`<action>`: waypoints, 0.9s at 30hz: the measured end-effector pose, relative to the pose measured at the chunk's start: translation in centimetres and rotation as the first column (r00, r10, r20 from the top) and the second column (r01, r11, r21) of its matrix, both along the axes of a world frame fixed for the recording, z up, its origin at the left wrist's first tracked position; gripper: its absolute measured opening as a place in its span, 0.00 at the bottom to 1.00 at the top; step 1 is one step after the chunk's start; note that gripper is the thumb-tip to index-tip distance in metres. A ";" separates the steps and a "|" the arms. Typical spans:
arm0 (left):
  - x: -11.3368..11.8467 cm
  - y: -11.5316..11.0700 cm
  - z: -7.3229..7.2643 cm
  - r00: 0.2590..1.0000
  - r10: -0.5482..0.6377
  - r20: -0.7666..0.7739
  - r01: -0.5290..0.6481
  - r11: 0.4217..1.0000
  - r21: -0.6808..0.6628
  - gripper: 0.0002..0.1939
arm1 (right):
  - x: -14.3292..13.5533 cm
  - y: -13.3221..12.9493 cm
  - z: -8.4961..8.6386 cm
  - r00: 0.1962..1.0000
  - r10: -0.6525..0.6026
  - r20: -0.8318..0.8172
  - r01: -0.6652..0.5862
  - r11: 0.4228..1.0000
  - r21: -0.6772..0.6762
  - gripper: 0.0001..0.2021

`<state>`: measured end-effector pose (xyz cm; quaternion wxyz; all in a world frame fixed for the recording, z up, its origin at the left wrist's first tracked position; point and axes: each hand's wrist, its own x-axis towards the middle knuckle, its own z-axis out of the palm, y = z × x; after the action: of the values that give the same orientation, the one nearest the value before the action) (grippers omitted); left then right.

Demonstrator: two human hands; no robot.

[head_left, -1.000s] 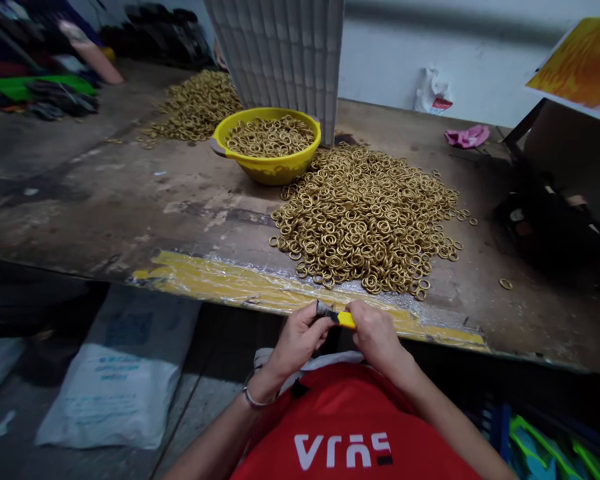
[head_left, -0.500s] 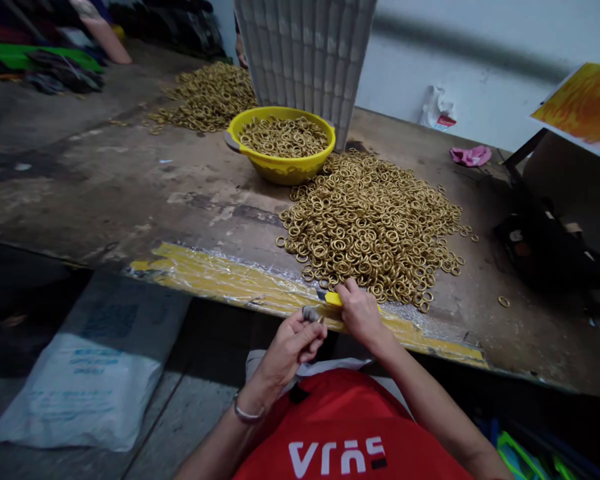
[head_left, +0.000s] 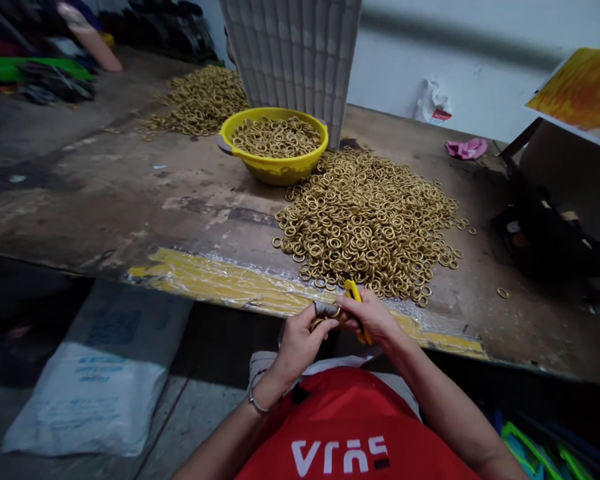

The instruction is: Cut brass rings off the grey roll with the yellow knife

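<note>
Right hand grips a small yellow-handled cutter; left hand, thumb taped, pinches a gold metal ring at the worn wooden table's taped edge, just below the loose ring pile. Ring looks mid-trim; next calls for steady blade contact.

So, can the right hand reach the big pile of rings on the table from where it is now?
Probably yes. The right hand, holding a yellow tool, sits at the table edge just before the pile, and nothing lies between them.
</note>
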<state>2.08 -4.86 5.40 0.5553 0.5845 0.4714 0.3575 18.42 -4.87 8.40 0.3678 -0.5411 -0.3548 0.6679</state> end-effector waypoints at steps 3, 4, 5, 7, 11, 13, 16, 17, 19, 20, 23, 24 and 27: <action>0.4 0.1 0.3 1.000 0.003 0.020 -0.001 0.997 -0.075 0.07 | 0.1 -0.5 -0.1 0.999 0.007 0.043 -0.008 1.000 0.017 0.19; 0.5 0.2 0.4 0.998 0.005 0.068 0.004 0.990 -0.143 0.09 | 0.2 -0.7 -0.1 0.994 -0.002 0.114 -0.005 0.998 0.064 0.19; 0.6 0.3 0.5 0.991 0.010 0.130 0.018 0.976 -0.215 0.11 | 0.4 -1.1 -0.1 0.976 -0.022 0.216 -0.009 0.990 0.139 0.19; 0.8 0.4 0.6 0.967 0.027 0.253 0.059 0.943 -0.327 0.14 | 0.8 -2.0 -0.1 0.878 -0.088 0.471 -0.078 0.943 0.322 0.17; 1.1 0.5 0.6 0.931 0.046 0.362 0.104 0.917 -0.385 0.18 | 1.2 -3.9 -0.1 0.525 -0.123 0.842 -0.350 0.871 0.345 0.06; 1.3 0.5 0.5 0.934 0.018 0.356 0.121 0.923 -0.364 0.18 | 1.1 -4.5 -0.2 0.382 -0.075 0.921 -0.409 0.880 0.241 0.05; 1.2 0.3 0.7 0.954 -0.053 0.295 0.145 0.943 -0.298 0.16 | 0.9 -4.3 -0.3 0.263 -0.007 0.965 -0.449 0.884 0.129 0.08; 1.1 0.2 1.0 0.961 -0.066 0.269 0.144 0.949 -0.281 0.15 | 1.0 -4.1 -0.4 0.235 0.008 0.972 -0.454 0.885 0.103 0.09; 0.8 -0.2 1.8 0.972 -0.092 0.216 0.146 0.957 -0.251 0.14 | 1.3 -3.3 -0.3 0.179 0.040 0.983 -0.433 0.901 0.042 0.09; 0.6 -0.5 2.2 0.974 -0.116 0.195 0.162 0.957 -0.239 0.13 | 1.6 -2.9 -0.3 0.152 0.048 0.987 -0.406 0.914 0.018 0.08; 0.3 -1.1 3.1 0.951 -0.229 0.208 0.279 0.925 -0.259 0.12 | 2.3 -1.5 0.1 0.108 0.004 0.994 -0.344 0.939 0.033 0.06; 0.3 -1.1 3.1 0.938 -0.229 0.261 0.304 0.904 -0.299 0.13 | 2.3 -1.0 0.2 0.114 -0.038 0.993 -0.356 0.931 0.077 0.06; 0.4 -0.7 2.2 0.898 -0.121 0.423 0.313 0.852 -0.420 0.19 | 1.7 0.7 0.6 0.145 -0.149 0.978 -0.425 0.883 0.198 0.07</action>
<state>2.46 -5.53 7.59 0.8002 0.3988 0.3570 0.2704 20.10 -4.19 9.01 0.0928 -0.7080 -0.6944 0.0892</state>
